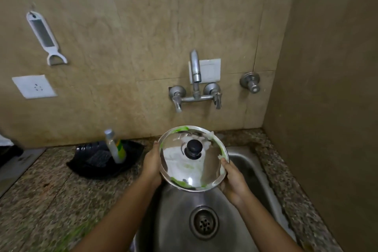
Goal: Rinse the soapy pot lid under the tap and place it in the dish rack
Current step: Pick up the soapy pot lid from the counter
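A shiny steel pot lid [196, 168] with a black knob [193, 147] is held over the steel sink [178, 210], knob side up and tilted toward me. Green soap and white foam streak its rim. My left hand [151, 164] grips the lid's left edge. My right hand [232, 182] grips its lower right edge. The tap [195, 71] is mounted on the wall above and behind the lid; I see no water running from its spout. No dish rack is in view.
A black tray [92, 168] left of the sink holds a bottle [112, 145] and a green item. Two tap handles [177, 98] flank the spout, and another valve [250, 82] sits to the right. A white grater [44, 37] and a socket [33, 86] are on the wall. The drain [204, 222] is uncovered.
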`<action>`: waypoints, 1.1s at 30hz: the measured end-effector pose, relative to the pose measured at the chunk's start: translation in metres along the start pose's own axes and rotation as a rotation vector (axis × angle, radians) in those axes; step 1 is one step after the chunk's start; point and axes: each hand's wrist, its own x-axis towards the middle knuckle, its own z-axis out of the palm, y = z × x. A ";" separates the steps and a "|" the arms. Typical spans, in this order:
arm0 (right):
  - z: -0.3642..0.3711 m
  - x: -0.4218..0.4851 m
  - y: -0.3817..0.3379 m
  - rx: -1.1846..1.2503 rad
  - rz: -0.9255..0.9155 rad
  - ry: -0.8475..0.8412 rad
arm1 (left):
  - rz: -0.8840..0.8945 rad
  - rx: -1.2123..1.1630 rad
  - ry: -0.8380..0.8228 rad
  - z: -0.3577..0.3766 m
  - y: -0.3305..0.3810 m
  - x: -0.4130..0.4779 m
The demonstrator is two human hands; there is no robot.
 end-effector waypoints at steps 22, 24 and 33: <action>0.106 0.090 -0.130 -1.068 -0.613 0.355 | 0.180 0.156 -0.230 0.025 0.026 0.045; 0.102 0.095 -0.131 -0.937 -0.567 0.311 | 0.170 0.155 -0.237 0.024 0.025 0.046; 0.092 0.061 -0.109 -0.796 -0.509 0.271 | 0.150 0.140 -0.268 0.024 0.018 0.047</action>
